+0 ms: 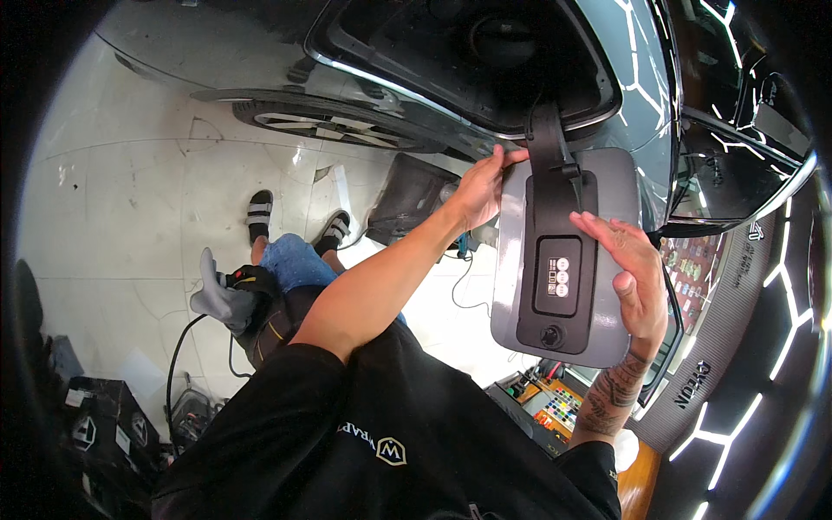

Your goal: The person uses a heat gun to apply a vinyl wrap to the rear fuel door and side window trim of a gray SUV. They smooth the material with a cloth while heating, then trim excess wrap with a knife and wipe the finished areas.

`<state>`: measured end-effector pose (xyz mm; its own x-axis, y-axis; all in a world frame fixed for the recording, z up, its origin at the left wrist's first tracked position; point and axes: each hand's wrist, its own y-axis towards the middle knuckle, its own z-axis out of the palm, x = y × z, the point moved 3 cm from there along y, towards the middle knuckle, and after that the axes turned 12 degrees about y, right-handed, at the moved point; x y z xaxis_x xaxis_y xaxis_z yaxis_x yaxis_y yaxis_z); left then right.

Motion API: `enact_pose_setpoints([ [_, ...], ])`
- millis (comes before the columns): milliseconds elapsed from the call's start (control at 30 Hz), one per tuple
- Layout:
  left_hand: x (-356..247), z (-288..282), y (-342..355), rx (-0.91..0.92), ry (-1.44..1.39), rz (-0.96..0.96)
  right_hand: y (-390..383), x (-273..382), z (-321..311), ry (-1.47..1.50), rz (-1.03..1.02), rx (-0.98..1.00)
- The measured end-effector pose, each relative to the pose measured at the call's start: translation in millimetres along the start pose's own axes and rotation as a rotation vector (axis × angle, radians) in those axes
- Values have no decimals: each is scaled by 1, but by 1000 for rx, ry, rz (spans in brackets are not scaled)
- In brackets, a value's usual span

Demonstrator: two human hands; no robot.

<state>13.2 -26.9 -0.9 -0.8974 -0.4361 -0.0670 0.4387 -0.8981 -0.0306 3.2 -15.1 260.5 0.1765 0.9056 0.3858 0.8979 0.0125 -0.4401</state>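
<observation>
A grey fuel door [511, 260] with rounded corners hangs open on a black hinge arm [546, 143], its inner side with a black liner towards me. Beyond the hinge lies the dark filler recess [468, 52] in the car's grey body. My left hand [479, 191] is at the door's left edge close to the hinge. Its thumb and one finger show apart, while the other fingers are partly hidden behind the edge. My right hand [628, 264] lies along the door's right side, fingers stretched out over the inner face and thumb apart.
A car wheel [338, 121] stands at the upper left above pale floor tiles [121, 217]. A grey and black corded tool [227, 299] is at my left hip. Boxes [108, 425] stand at the lower left. Behind the door is a table of coloured items [559, 407].
</observation>
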Motion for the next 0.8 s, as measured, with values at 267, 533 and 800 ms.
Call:
enact_pose_setpoints([
  [267, 19, -19, 25, 370, -631, -228, 0, -3, -4, -19, -43, 1],
  [533, 15, 0, 29, 284, -572, -57, -7, -14, -6, -91, -86, 27],
  [800, 9, -14, 33, 164, -54, -18, -3, -18, -6, -78, -22, 85],
])
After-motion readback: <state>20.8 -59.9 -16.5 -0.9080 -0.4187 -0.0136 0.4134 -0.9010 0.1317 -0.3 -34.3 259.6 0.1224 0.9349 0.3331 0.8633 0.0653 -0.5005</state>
